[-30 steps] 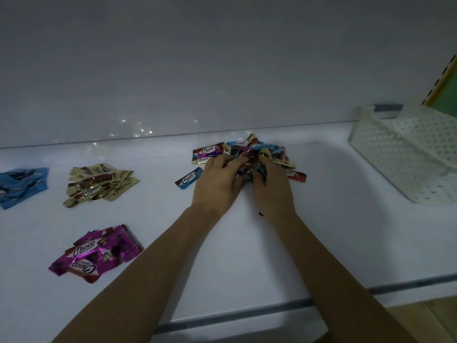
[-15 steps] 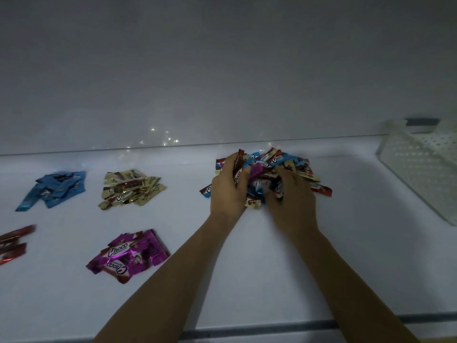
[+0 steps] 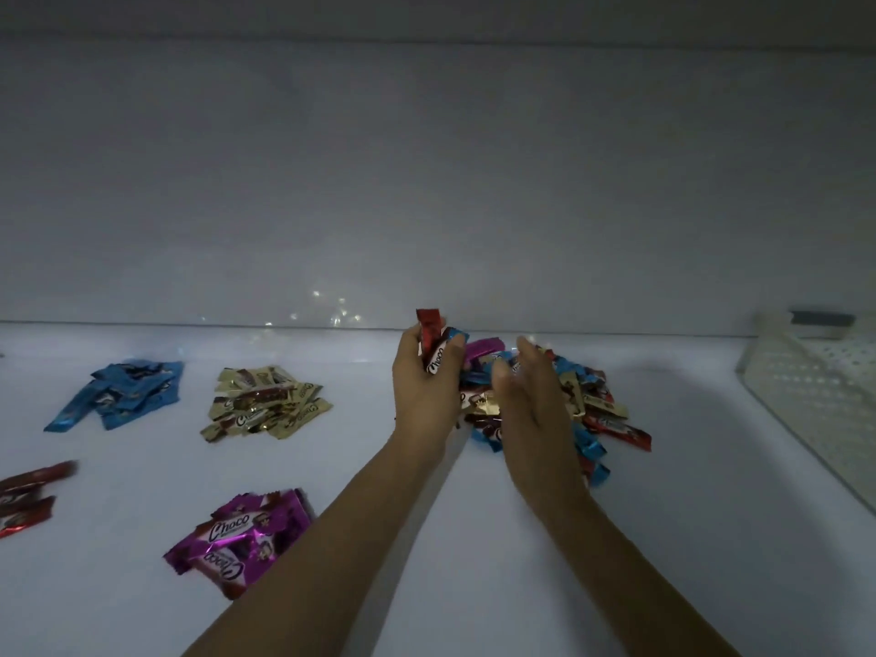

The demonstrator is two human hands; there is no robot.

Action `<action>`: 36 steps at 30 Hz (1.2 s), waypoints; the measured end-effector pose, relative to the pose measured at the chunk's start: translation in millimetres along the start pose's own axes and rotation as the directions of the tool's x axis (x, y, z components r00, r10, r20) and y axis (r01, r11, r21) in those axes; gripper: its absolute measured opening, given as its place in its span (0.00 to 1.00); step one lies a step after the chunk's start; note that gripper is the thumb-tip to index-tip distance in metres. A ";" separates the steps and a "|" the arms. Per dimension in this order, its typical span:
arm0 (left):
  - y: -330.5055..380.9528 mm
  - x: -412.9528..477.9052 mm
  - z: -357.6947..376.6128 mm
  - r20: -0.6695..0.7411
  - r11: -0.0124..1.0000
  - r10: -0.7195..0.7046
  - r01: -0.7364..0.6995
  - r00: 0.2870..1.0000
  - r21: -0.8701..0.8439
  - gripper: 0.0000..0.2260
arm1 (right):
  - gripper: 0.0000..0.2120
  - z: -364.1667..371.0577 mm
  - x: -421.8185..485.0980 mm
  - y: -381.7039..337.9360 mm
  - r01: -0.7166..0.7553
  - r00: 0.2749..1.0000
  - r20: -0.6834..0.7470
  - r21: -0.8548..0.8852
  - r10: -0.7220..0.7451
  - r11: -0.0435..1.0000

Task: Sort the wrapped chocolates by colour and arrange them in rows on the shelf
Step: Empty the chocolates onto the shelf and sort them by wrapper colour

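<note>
My left hand (image 3: 422, 388) grips a red chocolate (image 3: 429, 327), my right hand (image 3: 533, 403) hangs open above the mixed pile (image 3: 599, 412); slick foil might slip free.

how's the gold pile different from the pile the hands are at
The gold pile is one colour; the mixed pile has blue, red, gold and magenta wrappers jumbled together. No hand touches the gold pile; at the mixed pile the left hand grips a red chocolate and the right hand is open over it. Both lie loose, not in rows, on the white shelf.
</note>
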State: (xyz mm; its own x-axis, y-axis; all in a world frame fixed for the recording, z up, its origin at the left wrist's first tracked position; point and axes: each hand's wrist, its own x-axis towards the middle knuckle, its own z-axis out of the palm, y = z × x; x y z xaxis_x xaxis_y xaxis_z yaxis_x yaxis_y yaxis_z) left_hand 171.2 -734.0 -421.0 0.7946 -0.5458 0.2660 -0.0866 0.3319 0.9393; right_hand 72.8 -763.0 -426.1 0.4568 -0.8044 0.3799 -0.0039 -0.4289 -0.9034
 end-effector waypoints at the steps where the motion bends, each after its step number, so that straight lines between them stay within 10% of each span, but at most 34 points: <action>1: 7.2 -2.2 -1.8 0.019 0.999 -0.016 0.017 1.000 -0.038 0.09 | 0.22 6.1 4.5 -8.9 -0.152 0.988 0.036 0.172 0.148 0.973; 6: 23.0 -13.9 -14.6 -0.015 1.000 0.012 -0.013 1.000 -0.026 0.09 | 0.19 39.2 7.4 -42.8 -0.483 0.838 0.259 0.762 0.481 0.431; 16: 61.7 -27.9 -102.3 -0.252 0.991 0.126 -0.110 0.959 0.076 0.06 | 0.17 116.9 -34.7 -95.3 -0.568 0.783 0.479 0.811 0.398 0.141; 36: 72.8 -63.0 -315.9 -0.552 0.999 0.048 -0.031 0.832 0.039 0.03 | 0.09 279.4 -65.3 -121.7 -0.737 0.615 0.589 0.192 0.525 0.648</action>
State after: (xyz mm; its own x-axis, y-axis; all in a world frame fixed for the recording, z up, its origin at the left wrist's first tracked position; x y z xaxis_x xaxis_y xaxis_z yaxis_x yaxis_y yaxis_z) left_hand 304.7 -432.5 -437.8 0.9891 -0.0132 0.1468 -0.1350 0.3184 0.9383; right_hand 291.9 -543.4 -396.6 0.8025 -0.4774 -0.3579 -0.1688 0.3936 -0.9036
